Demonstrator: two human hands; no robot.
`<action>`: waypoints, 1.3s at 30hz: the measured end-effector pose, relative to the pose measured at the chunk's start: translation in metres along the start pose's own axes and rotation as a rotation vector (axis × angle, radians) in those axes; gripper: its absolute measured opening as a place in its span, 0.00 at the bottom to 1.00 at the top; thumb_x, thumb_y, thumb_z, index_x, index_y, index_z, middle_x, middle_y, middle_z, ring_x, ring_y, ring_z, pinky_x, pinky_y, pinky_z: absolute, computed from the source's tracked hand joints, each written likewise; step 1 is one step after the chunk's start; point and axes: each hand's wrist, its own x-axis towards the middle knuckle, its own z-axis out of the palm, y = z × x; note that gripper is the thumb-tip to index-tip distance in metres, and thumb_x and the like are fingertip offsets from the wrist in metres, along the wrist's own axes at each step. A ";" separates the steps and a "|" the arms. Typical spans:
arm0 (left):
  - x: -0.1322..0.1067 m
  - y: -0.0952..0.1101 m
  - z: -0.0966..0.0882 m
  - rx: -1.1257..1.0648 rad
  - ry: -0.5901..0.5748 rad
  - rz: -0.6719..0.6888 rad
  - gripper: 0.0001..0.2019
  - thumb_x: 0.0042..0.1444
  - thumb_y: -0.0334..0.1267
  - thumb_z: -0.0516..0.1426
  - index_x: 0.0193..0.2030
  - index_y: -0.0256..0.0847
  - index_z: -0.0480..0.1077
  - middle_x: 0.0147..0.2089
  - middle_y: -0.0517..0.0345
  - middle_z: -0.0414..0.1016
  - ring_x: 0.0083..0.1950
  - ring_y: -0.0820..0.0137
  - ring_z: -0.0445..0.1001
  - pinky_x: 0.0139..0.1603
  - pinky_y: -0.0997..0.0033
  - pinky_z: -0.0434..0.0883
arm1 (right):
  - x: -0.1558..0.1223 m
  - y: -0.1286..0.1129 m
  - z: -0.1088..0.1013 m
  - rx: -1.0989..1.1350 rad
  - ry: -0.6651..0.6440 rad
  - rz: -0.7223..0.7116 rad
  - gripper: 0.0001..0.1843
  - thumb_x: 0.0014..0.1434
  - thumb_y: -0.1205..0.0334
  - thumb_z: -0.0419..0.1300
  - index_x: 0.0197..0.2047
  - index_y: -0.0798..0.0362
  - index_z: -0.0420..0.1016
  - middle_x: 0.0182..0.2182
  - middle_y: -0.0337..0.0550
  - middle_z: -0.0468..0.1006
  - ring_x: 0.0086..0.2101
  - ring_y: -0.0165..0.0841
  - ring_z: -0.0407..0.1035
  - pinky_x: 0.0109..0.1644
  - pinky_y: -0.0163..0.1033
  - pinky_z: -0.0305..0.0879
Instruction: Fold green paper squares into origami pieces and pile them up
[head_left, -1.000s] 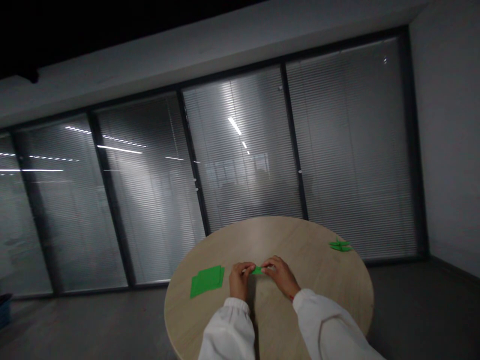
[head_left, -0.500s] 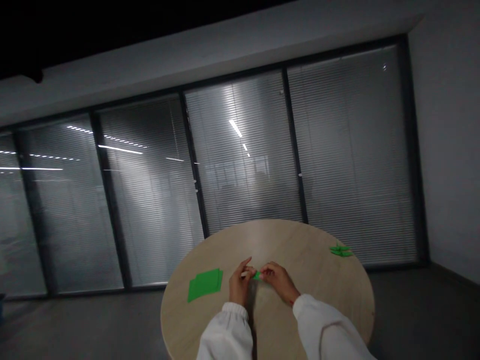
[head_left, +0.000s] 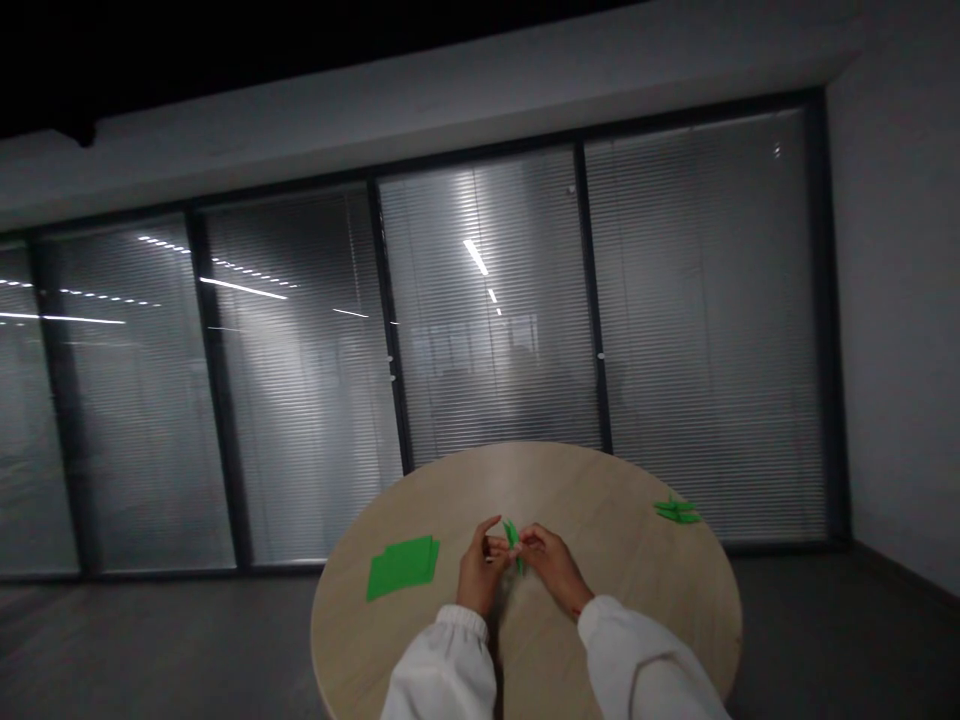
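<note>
Over the middle of the table, a narrow folded piece of green paper [head_left: 511, 532] stands roughly upright between my two hands. My right hand [head_left: 553, 562] pinches it from the right with thumb and fingers. On the other side, my left hand [head_left: 478, 572] grips it low down with its thumb and fingertips, its index finger raised and bent. The fingertips partly hide the paper's lower part. To the left lies a small stack of green paper sheets [head_left: 403, 566], slightly fanned. Folded green paper pieces [head_left: 676, 512] rest near the right rim.
The round wooden table [head_left: 540, 470] has a pale top. Behind it stands a glass partition [head_left: 487, 390] with blinds and dark frames. A plain wall [head_left: 892, 300] is on the right, and grey floor [head_left: 187, 640] surrounds the table.
The green paper between my hands has turned from lying nearly flat to standing upright, showing more of its length. Both hands stay close together. The view has shifted slightly.
</note>
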 end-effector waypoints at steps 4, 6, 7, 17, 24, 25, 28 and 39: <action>0.000 0.000 -0.001 0.030 0.015 -0.002 0.21 0.38 0.37 0.65 0.43 0.39 0.71 0.29 0.57 0.77 0.31 0.68 0.76 0.33 0.71 0.70 | 0.001 0.002 0.001 0.098 -0.016 -0.008 0.19 0.48 0.43 0.62 0.31 0.51 0.68 0.28 0.39 0.76 0.31 0.35 0.71 0.36 0.37 0.66; -0.001 0.002 -0.001 0.066 -0.005 0.009 0.16 0.39 0.37 0.64 0.38 0.39 0.72 0.30 0.55 0.78 0.32 0.67 0.76 0.33 0.71 0.70 | 0.001 0.001 0.000 0.117 -0.013 0.014 0.19 0.46 0.44 0.64 0.31 0.51 0.68 0.28 0.39 0.76 0.32 0.35 0.72 0.36 0.37 0.66; -0.002 0.003 -0.002 0.093 -0.020 0.022 0.13 0.40 0.37 0.63 0.35 0.39 0.72 0.30 0.55 0.78 0.33 0.66 0.76 0.34 0.71 0.70 | 0.001 0.000 0.000 0.122 -0.008 0.027 0.19 0.46 0.45 0.65 0.31 0.51 0.69 0.29 0.40 0.77 0.32 0.36 0.72 0.36 0.37 0.66; -0.003 -0.001 -0.004 0.320 -0.116 0.226 0.11 0.50 0.40 0.55 0.35 0.39 0.76 0.37 0.49 0.77 0.38 0.64 0.75 0.37 0.67 0.72 | -0.004 -0.007 0.003 0.309 -0.014 0.109 0.19 0.44 0.48 0.67 0.32 0.51 0.68 0.28 0.38 0.76 0.31 0.35 0.71 0.35 0.38 0.65; -0.003 -0.006 -0.004 0.346 -0.128 0.217 0.11 0.53 0.37 0.53 0.41 0.39 0.73 0.34 0.53 0.76 0.35 0.67 0.74 0.39 0.68 0.70 | -0.007 -0.019 0.002 0.291 -0.044 0.125 0.20 0.43 0.45 0.66 0.31 0.52 0.69 0.27 0.38 0.75 0.31 0.35 0.71 0.37 0.39 0.66; -0.004 -0.006 -0.003 0.335 -0.128 0.202 0.12 0.53 0.37 0.53 0.44 0.39 0.71 0.33 0.54 0.75 0.35 0.67 0.73 0.39 0.68 0.69 | -0.008 -0.020 0.002 0.283 -0.040 0.129 0.20 0.43 0.45 0.66 0.31 0.52 0.69 0.27 0.38 0.75 0.31 0.35 0.71 0.37 0.39 0.66; -0.004 -0.007 -0.001 0.299 -0.123 0.176 0.17 0.54 0.37 0.53 0.51 0.39 0.66 0.33 0.56 0.74 0.34 0.69 0.73 0.38 0.71 0.69 | -0.008 -0.023 0.001 0.282 -0.027 0.125 0.20 0.43 0.45 0.66 0.29 0.52 0.68 0.27 0.39 0.75 0.31 0.35 0.71 0.37 0.39 0.65; -0.003 -0.013 -0.004 0.393 -0.092 0.213 0.10 0.51 0.38 0.55 0.38 0.39 0.73 0.39 0.48 0.73 0.42 0.63 0.72 0.40 0.66 0.69 | -0.009 -0.030 0.000 0.305 -0.016 0.062 0.15 0.43 0.52 0.67 0.26 0.53 0.70 0.24 0.37 0.74 0.30 0.35 0.69 0.36 0.37 0.62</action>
